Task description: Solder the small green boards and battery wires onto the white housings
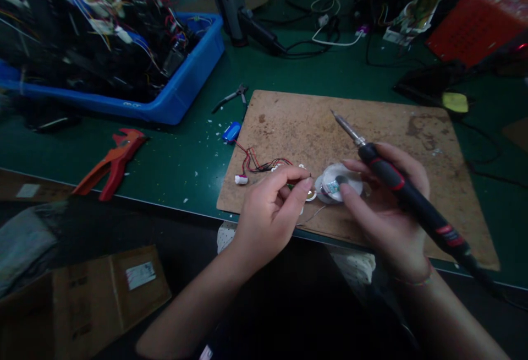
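Forearms (198, 299) angled inward, hands (268, 208) (390, 225) curled, soldering iron (416, 203) in the right

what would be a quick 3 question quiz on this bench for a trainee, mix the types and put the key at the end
1. Fill the gap: along with the white spool, the right hand holds a ____.
2. True or false: the orange-red cutter lies on the brown board.
3. Multiple choice: what colour is the large bin at the upper left of the view?
A) grey
B) blue
C) yellow

Key:
1. Soldering iron
2. False; it lies on the green tabletop, to the left of the board in the view.
3. B
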